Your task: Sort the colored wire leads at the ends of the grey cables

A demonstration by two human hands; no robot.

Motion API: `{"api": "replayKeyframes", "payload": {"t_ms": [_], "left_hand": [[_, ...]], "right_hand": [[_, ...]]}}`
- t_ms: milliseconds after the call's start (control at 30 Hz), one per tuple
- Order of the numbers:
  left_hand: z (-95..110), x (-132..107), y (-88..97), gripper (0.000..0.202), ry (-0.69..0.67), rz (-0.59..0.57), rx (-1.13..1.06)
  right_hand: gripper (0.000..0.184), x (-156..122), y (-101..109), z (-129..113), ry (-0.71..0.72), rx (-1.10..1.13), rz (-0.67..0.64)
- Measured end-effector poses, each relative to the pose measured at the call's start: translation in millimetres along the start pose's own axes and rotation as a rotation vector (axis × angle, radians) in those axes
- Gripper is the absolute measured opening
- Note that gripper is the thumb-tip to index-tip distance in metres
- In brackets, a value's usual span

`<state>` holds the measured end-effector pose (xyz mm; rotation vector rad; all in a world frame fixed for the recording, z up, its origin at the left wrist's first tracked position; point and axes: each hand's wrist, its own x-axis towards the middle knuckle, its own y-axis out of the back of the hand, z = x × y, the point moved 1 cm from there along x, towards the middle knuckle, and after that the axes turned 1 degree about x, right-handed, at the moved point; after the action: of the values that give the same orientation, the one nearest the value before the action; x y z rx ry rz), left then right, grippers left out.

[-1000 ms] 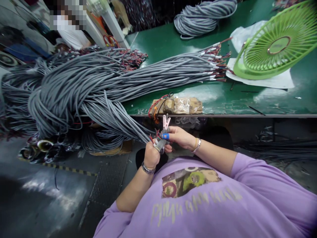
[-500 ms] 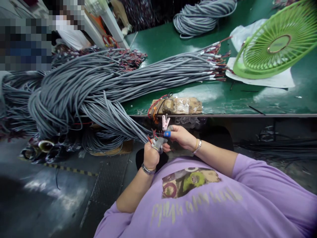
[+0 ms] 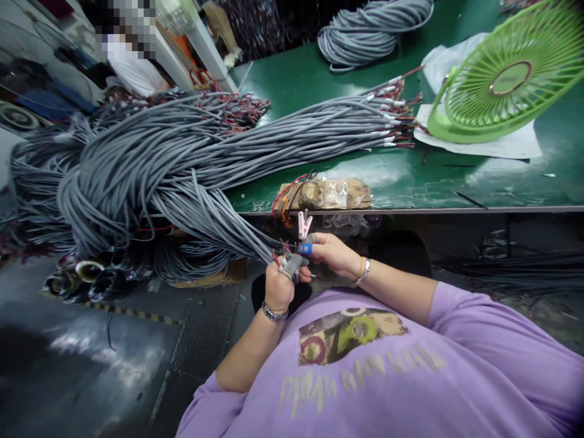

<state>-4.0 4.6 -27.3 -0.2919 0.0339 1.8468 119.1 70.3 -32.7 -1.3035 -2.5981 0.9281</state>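
Observation:
My left hand (image 3: 279, 286) is closed around the stripped end of a grey cable (image 3: 237, 234), with thin coloured wires sticking up from the fist. My right hand (image 3: 331, 250) is closed on a small pink clip-like tool (image 3: 303, 224) held just above those wires; a blue band covers one fingertip. Both hands hover below the front edge of the green table (image 3: 410, 182). A thick bundle of grey cables (image 3: 182, 152) drapes from the tabletop down to my left hand.
A taped brown block with red and black wires (image 3: 323, 193) sits at the table edge. A green fan (image 3: 506, 76) lies on white paper at the right. A coiled grey cable (image 3: 371, 30) lies at the back. Another person (image 3: 132, 61) sits far left.
The hands hold almost the same pose; the pink tool has dipped slightly towards the wire ends. The view has shifted a little.

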Motion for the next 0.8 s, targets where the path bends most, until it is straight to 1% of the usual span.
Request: {"api": "replayKeyframes", "payload": {"t_ms": [67, 133, 200, 267, 333, 400, 433, 467, 533, 567, 600, 633, 733, 800], "left_hand": [[1, 0, 0.8, 0.028, -0.007, -0.002, -0.018], [2, 0, 2.7, 0.027, -0.014, -0.012, -0.033], [5, 1, 4.5, 0.026, -0.023, -0.035, -0.050], [9, 2, 5.1, 0.026, -0.032, -0.082, -0.080], [15, 4, 3.8, 0.027, -0.030, -0.149, -0.118], [21, 6, 1.2, 0.028, -0.020, -0.220, -0.145], [23, 7, -0.2, 0.029, -0.016, -0.246, -0.151], [24, 8, -1.6, 0.029, -0.013, -0.264, -0.156], [26, 10, -3.7, 0.028, -0.006, -0.271, -0.165], [26, 11, -4.5, 0.028, 0.002, -0.265, -0.169], [25, 12, -5.0, 0.028, 0.010, -0.257, -0.174], [24, 12, -5.4, 0.027, 0.019, -0.253, -0.178], [21, 15, -6.0, 0.026, 0.032, -0.247, -0.187], [19, 17, -6.2, 0.027, 0.034, -0.244, -0.187]], "right_hand": [[0.027, 2, 4, 1, 0.025, 0.014, 0.111], [0.027, 5, 11, -1, 0.035, 0.093, 0.217], [0.030, 10, 17, -4, -0.016, 0.204, 0.254], [0.036, 14, 21, -9, -0.100, 0.268, 0.195], [0.043, 18, 20, -14, -0.147, 0.252, 0.057], [0.047, 21, 17, -16, -0.090, 0.183, -0.049], [0.047, 22, 16, -17, -0.028, 0.132, -0.054], [0.048, 23, 14, -17, 0.046, 0.072, -0.023], [0.051, 24, 12, -16, 0.187, -0.037, 0.101], [0.052, 25, 11, -15, 0.229, -0.063, 0.152], [0.053, 26, 10, -15, 0.239, -0.055, 0.172], [0.055, 28, 8, -14, 0.216, -0.014, 0.158], [0.056, 34, 5, -12, 0.072, 0.191, 0.053], [0.055, 37, 3, -10, 0.033, 0.291, 0.036]]}}
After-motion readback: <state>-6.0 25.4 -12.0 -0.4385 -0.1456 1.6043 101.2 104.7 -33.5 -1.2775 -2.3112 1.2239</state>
